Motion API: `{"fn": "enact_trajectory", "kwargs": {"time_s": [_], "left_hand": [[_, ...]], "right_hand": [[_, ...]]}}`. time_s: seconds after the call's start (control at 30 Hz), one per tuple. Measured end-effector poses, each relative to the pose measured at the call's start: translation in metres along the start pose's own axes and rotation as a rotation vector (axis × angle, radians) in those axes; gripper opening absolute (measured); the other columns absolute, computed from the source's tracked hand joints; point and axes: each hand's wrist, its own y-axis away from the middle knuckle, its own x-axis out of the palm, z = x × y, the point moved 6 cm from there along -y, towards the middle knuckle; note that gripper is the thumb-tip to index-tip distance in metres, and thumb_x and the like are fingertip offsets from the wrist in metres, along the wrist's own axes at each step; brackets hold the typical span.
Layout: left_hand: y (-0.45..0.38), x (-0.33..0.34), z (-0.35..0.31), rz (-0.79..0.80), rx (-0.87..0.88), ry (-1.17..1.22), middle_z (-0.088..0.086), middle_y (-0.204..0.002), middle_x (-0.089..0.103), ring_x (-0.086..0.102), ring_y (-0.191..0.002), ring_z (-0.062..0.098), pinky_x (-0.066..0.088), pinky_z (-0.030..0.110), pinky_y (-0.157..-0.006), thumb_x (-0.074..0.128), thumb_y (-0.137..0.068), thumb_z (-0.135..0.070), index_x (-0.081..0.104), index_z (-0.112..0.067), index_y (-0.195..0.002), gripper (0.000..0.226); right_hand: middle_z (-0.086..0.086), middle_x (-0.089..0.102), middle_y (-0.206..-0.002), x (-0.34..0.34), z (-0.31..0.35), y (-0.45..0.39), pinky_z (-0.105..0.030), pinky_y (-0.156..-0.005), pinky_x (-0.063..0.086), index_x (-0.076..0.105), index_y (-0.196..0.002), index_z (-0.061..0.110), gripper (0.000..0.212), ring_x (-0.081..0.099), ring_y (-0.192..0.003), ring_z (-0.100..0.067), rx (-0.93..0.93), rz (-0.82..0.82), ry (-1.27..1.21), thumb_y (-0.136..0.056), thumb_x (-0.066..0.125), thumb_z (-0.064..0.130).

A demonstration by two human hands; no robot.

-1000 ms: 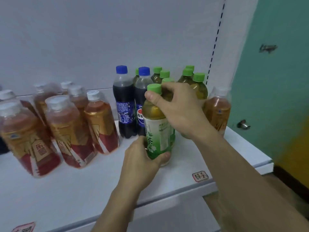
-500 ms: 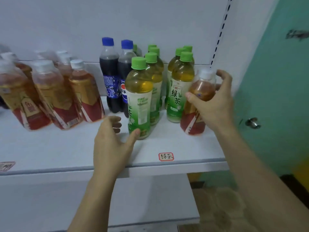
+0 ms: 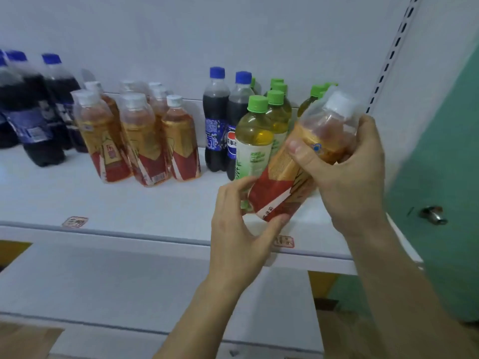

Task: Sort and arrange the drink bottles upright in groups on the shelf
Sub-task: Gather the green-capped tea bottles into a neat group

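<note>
A red-labelled tea bottle [image 3: 287, 174] with a white cap is tilted in the air in front of the shelf [image 3: 155, 206]. My right hand [image 3: 347, 172] grips its upper part, and my left hand [image 3: 241, 229] holds its base with thumb and fingers. Behind it stand several green-capped tea bottles [image 3: 255, 141] upright. Two blue-capped cola bottles [image 3: 216, 120] stand just left of them. A group of red-labelled tea bottles [image 3: 140, 138] stands in the shelf's middle, and more cola bottles [image 3: 33, 110] at the far left.
Small price tags [image 3: 75, 222] stick to the shelf's front edge. A lower white shelf [image 3: 155, 294] lies below. A slotted upright [image 3: 388, 55] bounds the shelf on the right, with a green wall [image 3: 440, 151] and a metal fitting [image 3: 432, 215] beyond.
My right hand lifted the red-labelled bottle from the shelf's right end and tilted it. My left hand left the green tea bottle and took the base. The view shifted left.
</note>
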Motion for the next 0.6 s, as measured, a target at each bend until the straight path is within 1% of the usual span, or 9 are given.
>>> {"fn": "enact_trajectory", "kwargs": {"time_s": [0.1, 0.17, 0.27, 0.33, 0.4, 0.47, 0.5, 0.53, 0.6], "left_hand": [[-0.007, -0.043, 0.012, -0.033, 0.004, 0.040, -0.010, -0.131, 0.054, 0.064, -0.112, 0.013, 0.060, 0.026, -0.080, 0.086, -0.079, -0.029, 0.048, -0.037, -0.132, 0.066], [-0.010, -0.076, 0.021, -0.090, 0.037, 0.038, -0.007, -0.131, 0.055, 0.066, -0.108, 0.017, 0.060, 0.025, -0.078, 0.085, -0.081, -0.022, 0.051, -0.033, -0.135, 0.064], [-0.016, -0.126, 0.044, -0.139, -0.015, 0.000, -0.007, -0.130, 0.058, 0.067, -0.106, 0.013, 0.057, 0.021, -0.080, 0.081, -0.085, -0.013, 0.053, -0.033, -0.138, 0.063], [-0.024, -0.158, 0.059, -0.129, -0.051, -0.061, -0.014, -0.129, 0.060, 0.064, -0.106, 0.007, 0.056, 0.019, -0.082, 0.079, -0.087, -0.012, 0.053, -0.032, -0.140, 0.063], [-0.035, -0.185, 0.074, -0.093, -0.068, -0.165, -0.028, -0.123, 0.058, 0.062, -0.104, 0.000, 0.052, 0.012, -0.082, 0.078, -0.088, -0.016, 0.051, -0.036, -0.142, 0.063], [-0.045, -0.204, 0.089, -0.034, -0.095, -0.252, -0.036, -0.119, 0.056, 0.063, -0.102, -0.003, 0.049, 0.009, -0.084, 0.078, -0.089, -0.020, 0.049, -0.040, -0.142, 0.064], [-0.049, -0.212, 0.096, -0.011, -0.102, -0.293, -0.033, -0.119, 0.058, 0.064, -0.100, -0.003, 0.049, 0.010, -0.087, 0.077, -0.089, -0.021, 0.050, -0.037, -0.144, 0.063], [-0.053, -0.219, 0.102, 0.008, -0.103, -0.334, -0.028, -0.120, 0.061, 0.064, -0.099, -0.002, 0.048, 0.010, -0.088, 0.077, -0.090, -0.022, 0.051, -0.032, -0.146, 0.063], [-0.059, -0.227, 0.114, 0.043, -0.105, -0.393, -0.020, -0.121, 0.064, 0.065, -0.100, 0.000, 0.049, 0.013, -0.090, 0.075, -0.091, -0.024, 0.052, -0.028, -0.146, 0.060]], "right_hand": [[0.009, 0.067, -0.110, 0.037, 0.013, 0.008, -0.032, -0.084, 0.060, 0.051, -0.123, 0.020, 0.068, 0.069, -0.099, -0.006, -0.011, 0.057, -0.047, -0.070, 0.088, 0.040], [0.012, 0.063, -0.114, 0.068, 0.022, 0.014, -0.023, -0.085, 0.057, 0.047, -0.131, 0.021, 0.074, 0.065, -0.104, -0.001, -0.024, 0.143, -0.053, -0.074, 0.085, 0.046], [0.020, 0.061, -0.115, 0.124, 0.026, 0.021, -0.017, -0.088, 0.054, 0.038, -0.139, 0.021, 0.062, 0.062, -0.106, 0.005, -0.027, 0.344, -0.010, -0.090, 0.072, 0.039], [0.020, 0.060, -0.120, 0.160, 0.027, 0.024, -0.016, -0.090, 0.054, 0.034, -0.141, 0.026, 0.058, 0.060, -0.109, 0.006, -0.021, 0.425, 0.031, -0.095, 0.066, 0.040], [0.022, 0.058, -0.119, 0.193, 0.026, 0.027, -0.013, -0.088, 0.054, 0.035, -0.139, 0.028, 0.054, 0.058, -0.107, 0.010, 0.002, 0.456, 0.055, -0.095, 0.065, 0.039], [0.019, 0.059, -0.120, 0.221, 0.021, 0.030, -0.030, -0.090, 0.059, 0.037, -0.132, 0.028, 0.051, 0.061, -0.109, 0.001, 0.036, 0.460, 0.070, -0.093, 0.068, 0.039], [0.015, 0.061, -0.123, 0.232, 0.019, 0.031, -0.039, -0.090, 0.060, 0.038, -0.131, 0.027, 0.052, 0.063, -0.111, -0.005, 0.048, 0.454, 0.091, -0.091, 0.069, 0.041], [0.011, 0.061, -0.126, 0.243, 0.015, 0.032, -0.043, -0.091, 0.059, 0.039, -0.131, 0.026, 0.054, 0.063, -0.114, -0.009, 0.060, 0.449, 0.110, -0.090, 0.070, 0.041], [0.009, 0.061, -0.131, 0.261, 0.012, 0.035, -0.043, -0.097, 0.057, 0.039, -0.135, 0.027, 0.058, 0.061, -0.119, -0.011, 0.071, 0.444, 0.138, -0.089, 0.072, 0.040]]}}
